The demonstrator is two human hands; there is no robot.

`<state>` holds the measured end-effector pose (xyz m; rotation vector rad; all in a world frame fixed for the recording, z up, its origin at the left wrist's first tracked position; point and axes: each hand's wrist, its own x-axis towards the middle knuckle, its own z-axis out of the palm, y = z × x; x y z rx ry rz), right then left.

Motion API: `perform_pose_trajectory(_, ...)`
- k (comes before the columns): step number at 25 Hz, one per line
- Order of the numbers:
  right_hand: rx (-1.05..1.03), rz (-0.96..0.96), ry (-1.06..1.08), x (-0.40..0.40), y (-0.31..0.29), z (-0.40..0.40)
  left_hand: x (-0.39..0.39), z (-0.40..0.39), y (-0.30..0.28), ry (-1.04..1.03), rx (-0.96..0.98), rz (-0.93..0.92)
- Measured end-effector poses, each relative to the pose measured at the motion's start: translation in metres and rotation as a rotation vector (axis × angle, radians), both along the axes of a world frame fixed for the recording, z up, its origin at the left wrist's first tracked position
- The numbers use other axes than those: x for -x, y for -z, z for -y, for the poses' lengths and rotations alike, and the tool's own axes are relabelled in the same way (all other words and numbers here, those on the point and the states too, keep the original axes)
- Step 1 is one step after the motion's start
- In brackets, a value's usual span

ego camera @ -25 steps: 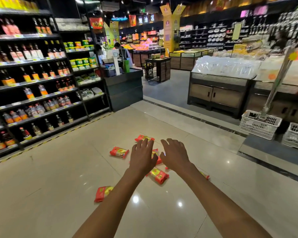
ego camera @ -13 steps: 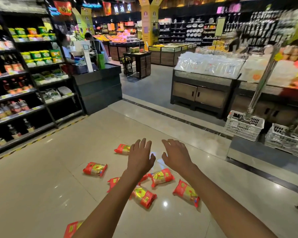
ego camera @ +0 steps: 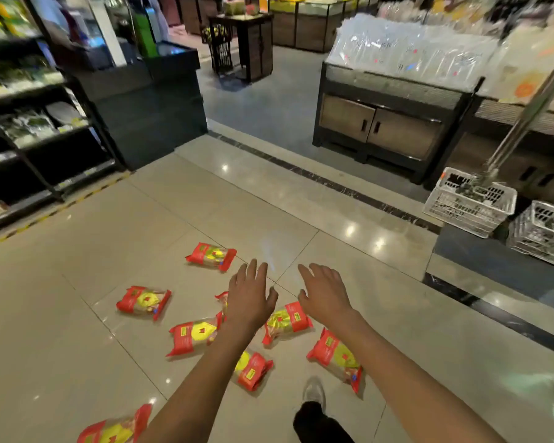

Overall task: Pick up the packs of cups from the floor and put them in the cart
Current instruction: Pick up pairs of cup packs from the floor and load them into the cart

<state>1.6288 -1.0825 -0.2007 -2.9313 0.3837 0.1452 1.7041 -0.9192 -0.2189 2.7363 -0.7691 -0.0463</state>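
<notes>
Several red and yellow packs of cups lie scattered on the beige tiled floor. One pack [ego camera: 211,255] lies farthest away, another [ego camera: 144,302] to the left, one [ego camera: 192,336] beside my left forearm, one [ego camera: 288,321] between my arms, one [ego camera: 338,358] under my right forearm and one [ego camera: 253,369] near my foot. A further pack [ego camera: 115,430] sits at the bottom edge. My left hand [ego camera: 250,298] and my right hand [ego camera: 323,290] are stretched out above the packs, fingers spread, holding nothing. No cart is in view.
Dark shelving [ego camera: 29,123] runs along the left and a dark counter [ego camera: 147,103] stands behind it. A display cabinet [ego camera: 381,123] is at the back right. Two white plastic crates [ego camera: 470,203] [ego camera: 544,231] sit on the right floor. My shoe [ego camera: 314,393] is near the packs.
The view has tilted down and moved closer to the packs, which now lie under and around my arms. Both hands stay outstretched and empty.
</notes>
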Motion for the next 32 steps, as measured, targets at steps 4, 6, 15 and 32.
perform_pose_trajectory(4,-0.111,-0.142,0.036,-0.057,0.081,0.079,-0.054,0.043,0.088,-0.163,0.050,-0.296)
perform_pose_trajectory(6,-0.194,-0.246,0.131,-0.077,0.142,0.121,-0.072,0.048,0.156,-0.354,0.184,-0.545)
perform_pose_trajectory(15,-0.588,-0.559,0.618,-0.091,0.507,0.228,-0.087,0.033,0.535,-1.094,0.420,-1.099)
perform_pose_trajectory(32,-0.570,-0.669,0.567,-0.074,0.827,0.261,-0.066,-0.042,0.835,-1.328,0.757,-1.100)
